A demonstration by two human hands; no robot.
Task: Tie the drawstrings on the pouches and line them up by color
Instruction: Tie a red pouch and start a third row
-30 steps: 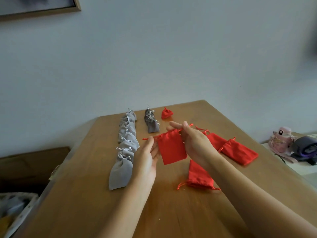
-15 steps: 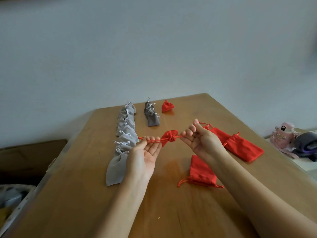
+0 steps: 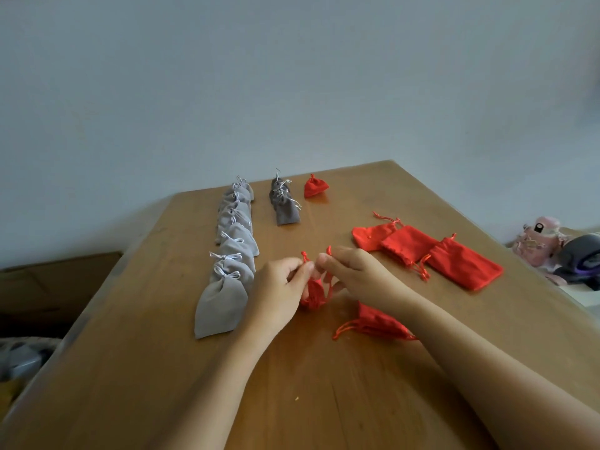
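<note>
Now the red pouch (image 3: 314, 292) is hanging bunched between the two hands, its mouth already cinched. A moment ago the hands were pulling the cords wide apart. They have since come together, fingertips nearly touching. The left hand (image 3: 279, 287) is pinching one drawstring end (image 3: 304, 255) and the right hand (image 3: 354, 274) the other (image 3: 329, 250). To me that is the knot starting, the closing pull being done.

Under the right wrist another untied red pouch (image 3: 378, 321) is lying, and beyond the right hand three flat red ones (image 3: 409, 243) are waiting. Far ahead one tied red pouch (image 3: 315, 186) is sitting alone, with the dark grey row (image 3: 284, 206) and the light grey row (image 3: 233, 241) running beyond the left hand on the counter (image 3: 162, 368).
</note>
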